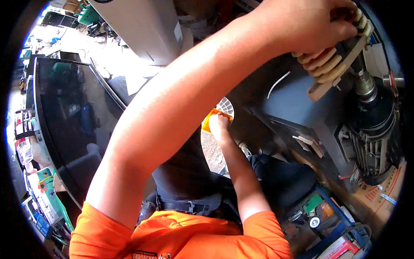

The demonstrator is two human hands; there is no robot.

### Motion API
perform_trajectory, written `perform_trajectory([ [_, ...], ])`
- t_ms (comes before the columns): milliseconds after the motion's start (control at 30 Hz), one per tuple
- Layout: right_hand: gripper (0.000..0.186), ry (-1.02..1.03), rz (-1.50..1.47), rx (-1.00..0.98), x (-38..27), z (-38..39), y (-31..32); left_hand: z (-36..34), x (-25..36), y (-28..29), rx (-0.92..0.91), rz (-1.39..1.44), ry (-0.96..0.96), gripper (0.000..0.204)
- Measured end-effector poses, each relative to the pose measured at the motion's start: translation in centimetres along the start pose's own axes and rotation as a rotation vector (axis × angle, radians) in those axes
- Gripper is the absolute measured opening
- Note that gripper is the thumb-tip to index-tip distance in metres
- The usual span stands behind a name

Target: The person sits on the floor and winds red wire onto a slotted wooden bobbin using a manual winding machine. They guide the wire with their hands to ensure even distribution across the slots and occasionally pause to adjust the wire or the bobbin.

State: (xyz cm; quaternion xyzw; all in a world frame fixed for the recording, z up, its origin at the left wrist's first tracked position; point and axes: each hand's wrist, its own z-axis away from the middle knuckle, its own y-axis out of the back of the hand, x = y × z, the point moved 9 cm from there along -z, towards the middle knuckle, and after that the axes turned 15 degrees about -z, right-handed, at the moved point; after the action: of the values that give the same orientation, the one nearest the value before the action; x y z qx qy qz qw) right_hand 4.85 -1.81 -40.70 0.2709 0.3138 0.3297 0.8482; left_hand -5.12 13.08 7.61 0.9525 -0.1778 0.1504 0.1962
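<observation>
My left arm reaches across to the upper right, where my left hand [310,26] has its fingers curled at the top of a beige ribbed piece [325,64] with several curved bands, like a thick coil. Part of that piece is hidden behind the hand. Lower down, near the middle, my right hand [220,125] is closed on a yellow-orange thing [207,123], whose kind I cannot make out. Just beyond it is a round white grid [225,105], partly covered by the hand and the yellow-orange thing.
Beside the ribbed piece stands a black finned machine [374,116] with a metal collar. A dark grey box [297,101] sits left of it. On the left is a large dark-screened panel [77,112]; a tall white cabinet [142,30] rises behind. A blue-framed crate [340,216] holds small items.
</observation>
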Motion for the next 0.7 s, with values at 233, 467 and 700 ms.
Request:
perform_trajectory([
  [233, 0.026, 0.051, -0.062, 0.124, 0.6, 0.6, -1.1, 0.0, 0.0, -0.4, -0.060, -0.024, 0.011, 0.041],
  [467, 0.028, -0.078, -0.170, 0.161, 1.4, 1.1, -0.5, 0.0, 0.3, 0.3, -0.057, 0.015, 0.070, 0.041],
  [700, 0.029, -0.128, -0.323, 0.179, 2.1, 0.4, 0.1, -0.4, 0.1, -0.5, -0.079, -0.004, 0.067, 0.033],
])
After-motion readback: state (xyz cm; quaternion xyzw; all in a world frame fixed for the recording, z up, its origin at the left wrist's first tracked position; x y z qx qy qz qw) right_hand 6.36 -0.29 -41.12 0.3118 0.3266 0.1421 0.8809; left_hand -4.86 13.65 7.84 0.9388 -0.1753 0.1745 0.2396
